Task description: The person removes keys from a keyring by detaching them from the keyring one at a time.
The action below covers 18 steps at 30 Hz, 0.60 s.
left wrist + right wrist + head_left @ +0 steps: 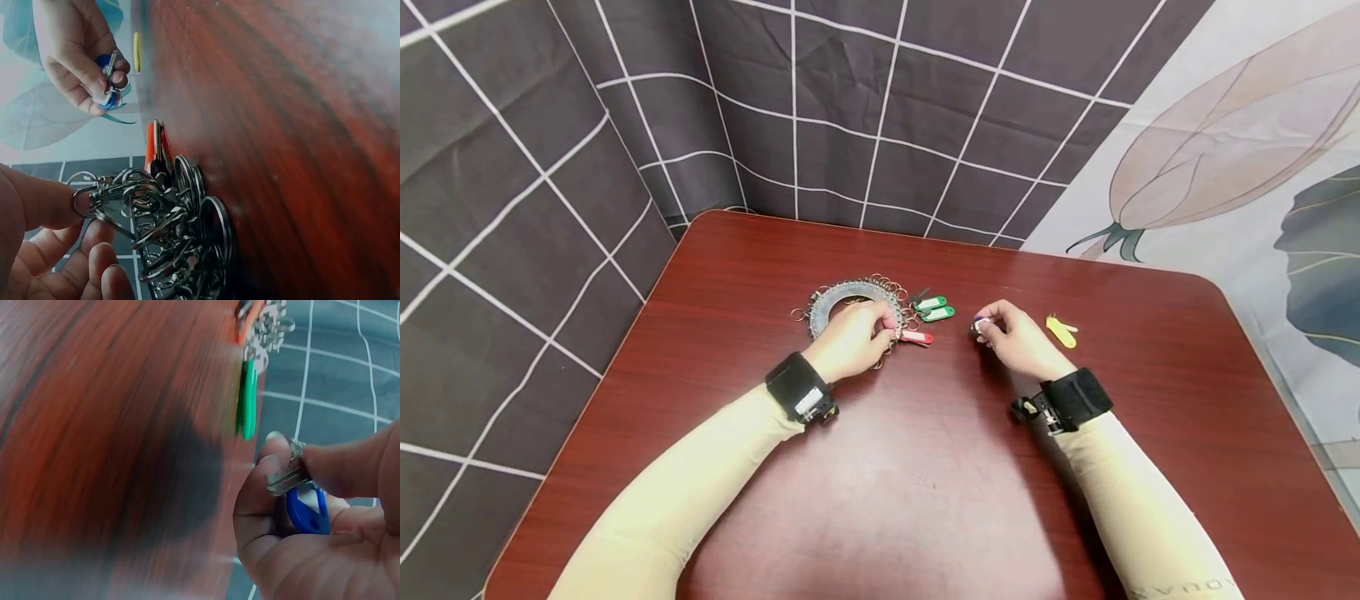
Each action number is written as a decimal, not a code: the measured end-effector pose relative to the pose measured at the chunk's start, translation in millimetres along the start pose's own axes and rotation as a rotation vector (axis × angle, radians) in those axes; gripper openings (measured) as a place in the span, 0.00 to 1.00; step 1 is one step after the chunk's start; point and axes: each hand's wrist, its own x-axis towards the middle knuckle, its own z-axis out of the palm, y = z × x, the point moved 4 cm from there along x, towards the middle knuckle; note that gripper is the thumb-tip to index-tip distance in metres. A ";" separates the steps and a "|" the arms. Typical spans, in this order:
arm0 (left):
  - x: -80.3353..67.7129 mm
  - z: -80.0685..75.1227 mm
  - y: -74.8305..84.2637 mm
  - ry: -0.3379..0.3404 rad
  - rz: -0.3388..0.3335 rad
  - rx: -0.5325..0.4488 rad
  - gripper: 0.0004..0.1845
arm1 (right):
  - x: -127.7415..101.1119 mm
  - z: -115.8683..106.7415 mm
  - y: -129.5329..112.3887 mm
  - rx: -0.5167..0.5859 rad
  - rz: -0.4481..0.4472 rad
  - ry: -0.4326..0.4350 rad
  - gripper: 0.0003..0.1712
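A round grey hoop point(822, 315) hung with many metal split rings lies left of the table's middle. My left hand point(848, 337) reaches over its right side, and in the left wrist view the thumb and a finger pinch one small metal ring point(83, 201) among the clustered split rings point(165, 231). A red key tag point(916, 337) with a key is beside those fingers. To the right, my right hand point(1018, 343) is raised over the table. It pinches a key point(285, 481) with a blue key tag point(301, 519), partly hidden by the fingers.
Two green key tags, the upper one point(930, 303) above the lower one point(937, 314), lie at the hoop's right edge. A yellow key tag point(1062, 333) with a key rests right of my right hand. Gridded dark cloth point(842, 158) hangs behind the red-brown table point(865, 483).
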 end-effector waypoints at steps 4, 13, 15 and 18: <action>-3.8 -2.3 -1.3 0.006 0.009 0.020 0.02 | -1.5 -8.8 10.5 0.038 0.016 0.024 0.07; -10.0 -7.3 -7.1 -0.010 -0.014 0.014 0.01 | -12.4 -35.9 29.9 -0.136 0.082 0.111 0.09; -11.7 -7.5 -9.3 -0.016 -0.020 0.018 0.01 | -14.7 -39.5 33.3 -0.146 0.097 0.115 0.09; -14.4 -7.3 -13.1 -0.019 -0.029 0.032 0.02 | -15.7 -43.5 36.8 -0.168 0.097 0.127 0.08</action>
